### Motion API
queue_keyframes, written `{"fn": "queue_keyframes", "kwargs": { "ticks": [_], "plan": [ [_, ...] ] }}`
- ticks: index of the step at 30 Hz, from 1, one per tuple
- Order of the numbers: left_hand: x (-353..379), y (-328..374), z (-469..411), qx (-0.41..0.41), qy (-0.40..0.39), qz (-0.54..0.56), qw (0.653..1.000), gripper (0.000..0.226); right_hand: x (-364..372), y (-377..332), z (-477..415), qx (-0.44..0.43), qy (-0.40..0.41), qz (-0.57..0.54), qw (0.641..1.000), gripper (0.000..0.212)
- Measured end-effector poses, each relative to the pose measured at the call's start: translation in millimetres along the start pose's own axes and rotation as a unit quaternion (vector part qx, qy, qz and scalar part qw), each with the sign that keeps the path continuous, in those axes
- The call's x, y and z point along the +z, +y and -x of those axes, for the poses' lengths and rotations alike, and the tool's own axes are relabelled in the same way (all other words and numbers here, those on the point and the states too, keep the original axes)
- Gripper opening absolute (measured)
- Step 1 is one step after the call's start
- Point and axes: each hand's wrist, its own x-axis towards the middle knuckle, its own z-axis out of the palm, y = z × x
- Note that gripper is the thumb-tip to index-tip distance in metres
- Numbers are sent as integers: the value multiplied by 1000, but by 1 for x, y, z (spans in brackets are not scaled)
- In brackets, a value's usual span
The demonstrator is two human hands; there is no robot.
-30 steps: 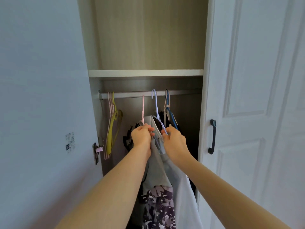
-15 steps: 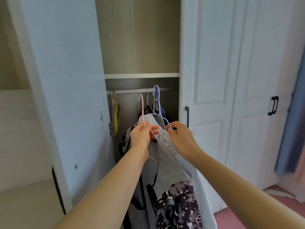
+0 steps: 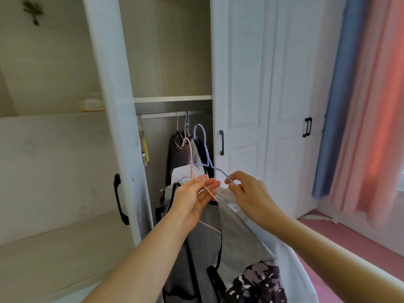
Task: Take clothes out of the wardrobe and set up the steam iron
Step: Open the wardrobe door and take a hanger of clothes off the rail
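Pink, blue hangers (image 3: pixel 190 158) (image 3: pixel 206 146) in outstretched hands (image 3: pixel 190 201) (image 3: pixel 249 193)

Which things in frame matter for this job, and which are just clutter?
In use: left hand pinching pink hanger; right hand pinching lilac hanger; grey garment.
Idle: yellow hangers; curtains; door handle.

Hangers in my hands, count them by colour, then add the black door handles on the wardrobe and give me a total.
Pink hanger: 1, pinched by the left hand
Lilac hanger: 1, pinched by the right hand
Black door handles: 3
Total: 5
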Motion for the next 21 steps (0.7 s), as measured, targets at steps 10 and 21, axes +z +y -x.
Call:
{"fn": "queue_keyframes", "kwargs": {
  "ticks": [10,21],
  "plan": [
    [-14,-17,123,-46,-43,33,997,11,-15,-28,141,26,12,-28,999,15],
    [-21,-10,255,-18,-29,14,999,14,-37,-73,264,-7,29,-7,1000,13]
  ]
}}
